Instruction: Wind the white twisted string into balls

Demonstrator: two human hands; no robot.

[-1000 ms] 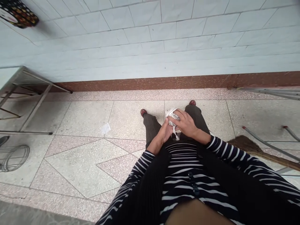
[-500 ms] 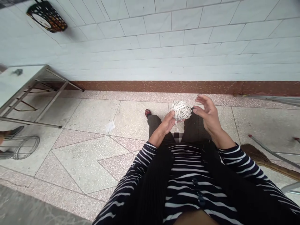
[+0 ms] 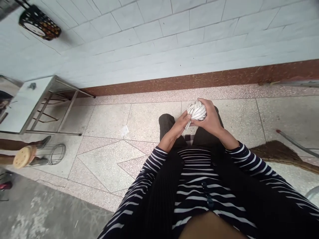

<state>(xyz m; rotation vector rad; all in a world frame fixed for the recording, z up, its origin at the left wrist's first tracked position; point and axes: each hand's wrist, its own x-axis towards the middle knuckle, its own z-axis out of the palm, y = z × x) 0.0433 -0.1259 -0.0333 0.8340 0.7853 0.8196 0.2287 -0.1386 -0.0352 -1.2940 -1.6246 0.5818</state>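
Observation:
Above my knees I hold a ball of white cord [image 3: 197, 111] with thin dark lines across it. My left hand [image 3: 179, 126] grips its lower left side, the thumb pressed against the strands. A short bundle of cord hangs down by the left fingers. Around the ball's right side curls my right hand [image 3: 210, 118], its fingers over the top and its thumb underneath. The palm sides of both hands are hidden.
At left stand a white-topped metal table [image 3: 37, 96] and a wire-frame stool [image 3: 22, 156], with another person's legs [image 3: 22, 145] beside them. A paper scrap [image 3: 125, 130] lies on the floor. To my right lies a broom [image 3: 279, 152]. A dotted bag [image 3: 40, 23] hangs on the tiled wall.
My right hand was apart from the ball with its fingers spread; now it is closed around the right side. The view has turned, showing more of the left side.

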